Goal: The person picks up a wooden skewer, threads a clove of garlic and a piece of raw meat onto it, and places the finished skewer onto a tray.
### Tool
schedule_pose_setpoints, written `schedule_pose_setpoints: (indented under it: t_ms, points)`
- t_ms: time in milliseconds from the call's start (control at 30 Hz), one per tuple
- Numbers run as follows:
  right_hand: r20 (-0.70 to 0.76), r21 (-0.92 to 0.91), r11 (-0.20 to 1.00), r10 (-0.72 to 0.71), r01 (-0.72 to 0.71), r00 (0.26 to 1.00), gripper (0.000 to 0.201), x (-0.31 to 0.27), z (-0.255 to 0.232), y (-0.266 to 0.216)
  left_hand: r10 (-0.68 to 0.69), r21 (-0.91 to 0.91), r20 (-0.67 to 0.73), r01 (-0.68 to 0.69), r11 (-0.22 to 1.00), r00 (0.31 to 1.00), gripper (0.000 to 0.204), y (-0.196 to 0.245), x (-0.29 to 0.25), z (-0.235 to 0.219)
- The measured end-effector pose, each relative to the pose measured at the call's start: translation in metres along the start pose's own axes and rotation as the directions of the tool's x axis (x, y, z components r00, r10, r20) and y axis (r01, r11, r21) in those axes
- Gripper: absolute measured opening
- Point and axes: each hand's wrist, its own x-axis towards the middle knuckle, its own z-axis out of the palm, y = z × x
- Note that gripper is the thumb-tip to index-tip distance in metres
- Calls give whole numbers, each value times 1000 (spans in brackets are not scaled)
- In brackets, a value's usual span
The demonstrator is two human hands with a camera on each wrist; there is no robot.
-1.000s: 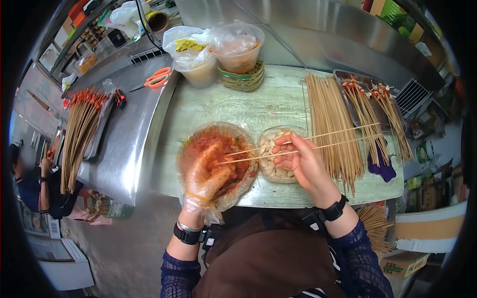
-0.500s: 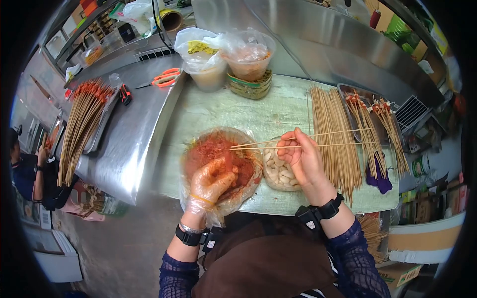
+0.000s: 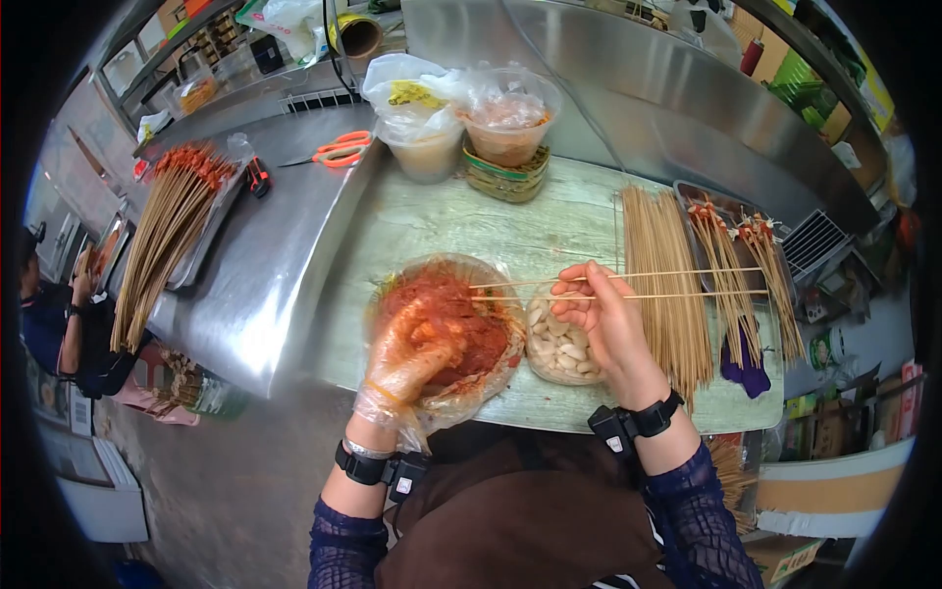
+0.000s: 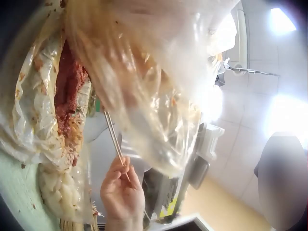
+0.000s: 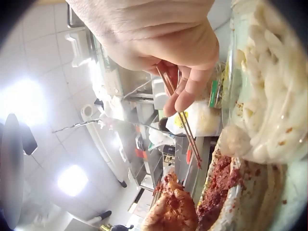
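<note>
My left hand (image 3: pixel 417 344), in a clear plastic glove stained red, is down at the red-coated meat (image 3: pixel 486 339) in a plastic-lined bowl (image 3: pixel 510 378). Its fingers curl together there, and red bits cling to the gloved fingertips (image 5: pixel 169 182) in the right wrist view. Bare, my right hand (image 3: pixel 603 309) pinches two thin bamboo skewers (image 3: pixel 687 273) between thumb and fingers. They lie nearly level, their left tips over the bowl's far side. Below that hand is a clear tub (image 3: pixel 561 353) of pale, smooth pieces. Loose glove plastic (image 4: pixel 144 96) covers much of the left wrist view.
Bare skewers (image 3: pixel 662 294) lie in a thick row at right, beside a tray of loaded skewers (image 3: pixel 721 255) and a purple cloth (image 3: pixel 746 368). Tubs (image 3: pixel 427 147) stand behind. Scissors (image 3: pixel 339 152) and more loaded skewers (image 3: pixel 177 226) lie left, near another person (image 3: pixel 59 324).
The left hand has left the skewer tips, and its fingers have curled into the meat. The right hand has shifted the skewers slightly farther from the left hand. The head view has shifted a little.
</note>
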Motion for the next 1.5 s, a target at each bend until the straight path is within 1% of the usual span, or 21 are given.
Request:
schedule_pose_setpoints:
  t_ms: [67, 100, 133, 167, 267, 333, 367, 433, 533, 567, 667, 733, 833, 933, 1033, 1067, 1133, 1233, 1267, 1367, 1500]
  points:
    - [35, -84, 996, 18, -15, 999, 33, -4, -1, -6, -38, -62, -89, 32, 998, 995, 49, 10, -6, 6]
    - [43, -205, 979, 6, 3, 999, 32, -2, -4, -6, -59, -94, -134, 46, 994, 989, 46, 15, -8, 9]
    - [52, -323, 946, -4, 20, 999, 31, 1, -7, -6, 12, -80, -179, -27, 996, 984, 35, 5, -7, 6]
    - [60, -434, 900, -14, 38, 998, 31, 2, -9, -6, 37, -32, -198, -45, 998, 980, 31, -3, -6, 1]
    - [108, -572, 818, -5, 66, 994, 31, -7, 0, -24, 88, 75, -234, -73, 995, 968, 23, -9, -5, -5]
    - [133, -621, 773, -58, 129, 989, 31, -18, 9, -39, 71, 102, -246, -47, 994, 967, 22, 2, -10, 1]
    - [148, -642, 750, -83, 160, 985, 31, -22, 13, -45, 125, 149, -255, -89, 985, 959, 21, -3, -9, -2]
    - [123, -627, 767, -80, 140, 989, 31, -27, 15, -53, 233, 245, -264, -169, 955, 936, 19, -10, -5, -7]
    - [124, -544, 823, -115, 165, 986, 31, -35, 15, -61, 184, 169, -264, -143, 975, 947, 20, -3, -8, -2]
    - [131, -504, 844, -132, 180, 983, 31, -37, 15, -61, 163, 97, -277, -141, 985, 947, 21, -9, -6, -7]
    - [116, -379, 922, -33, 75, 993, 31, -40, 13, -57, 111, -18, -274, -121, 992, 955, 22, -17, -3, -16]
    - [126, -272, 962, 18, 17, 992, 31, -36, 7, -53, 92, 30, -225, -88, 996, 970, 21, -1, -6, -1]
    - [141, -166, 984, 85, -61, 986, 31, -28, 6, -44, 68, 178, -95, -50, 983, 993, 22, 0, -6, -5]
    - [162, -100, 990, 115, -100, 980, 32, -19, 10, -29, 141, 228, -30, -131, 965, 990, 22, 10, -6, 11]
    - [153, -50, 993, 113, -106, 982, 34, -12, 9, -14, 82, 138, -22, -79, 987, 996, 23, 11, -4, 13]
    - [136, -52, 994, 101, -95, 986, 34, -12, 9, -11, 179, 264, -7, -171, 949, 984, 23, 11, -2, 10]
    - [119, -66, 994, 99, -92, 988, 34, -12, 9, -7, 355, 492, 53, -334, 804, 933, 23, 8, 4, -3]
    - [106, -91, 990, 119, -110, 987, 34, -12, 7, -2, 144, 246, -105, -115, 962, 984, 23, 4, 6, -10]
    - [99, -95, 989, 125, -116, 987, 34, -13, 5, 0, 124, 166, -109, -104, 981, 986, 23, 5, 6, -8]
    - [94, -125, 983, 145, -133, 985, 34, -14, 2, 4, 115, 64, -175, -105, 992, 978, 24, 2, 8, -5]
    - [68, -125, 983, 141, -131, 988, 34, -16, -6, 5, 31, -153, -211, -65, 986, 977, 28, 11, 7, 4]
